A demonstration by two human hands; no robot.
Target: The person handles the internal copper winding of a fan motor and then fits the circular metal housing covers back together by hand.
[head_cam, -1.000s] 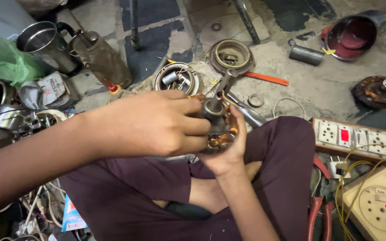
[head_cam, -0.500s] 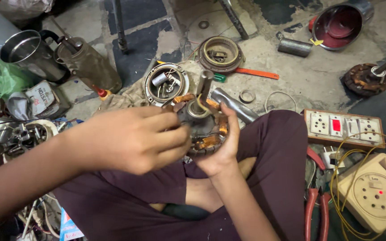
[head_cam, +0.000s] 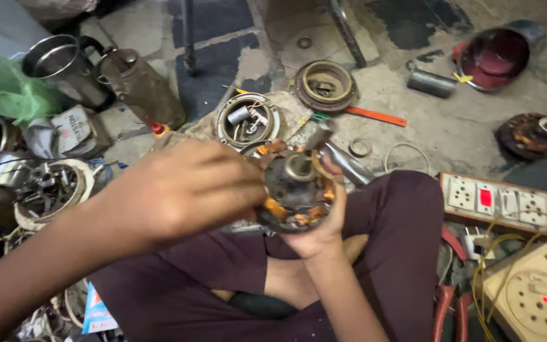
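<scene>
Held part: a round motor winding (head_cam: 297, 187) with copper-orange coils and a dark metal hub – raised over the person's lap, mid-scene.
Right hand (head_cam: 320, 223): cupped under the winding from the near side, fingers curled up around its right rim, thumb on the edge.
Left hand (head_cam: 182, 190): fingers pressed together against the winding's left side; what the fingertips pinch is hidden behind the knuckles – cannot tell.
Far of the hands: an open round motor housing (head_cam: 246, 119) on the floor, and a second ring-shaped housing (head_cam: 324, 85) farther right, an orange-handled tool (head_cam: 375, 116) just beside it.
Right: a switch-and-socket board (head_cam: 494, 201); nearer, red-handled pliers (head_cam: 451, 310) and a cream round-dialled box (head_cam: 536, 301).
Far left: a steel jug (head_cam: 64, 66) beside green plastic (head_cam: 4, 88).
</scene>
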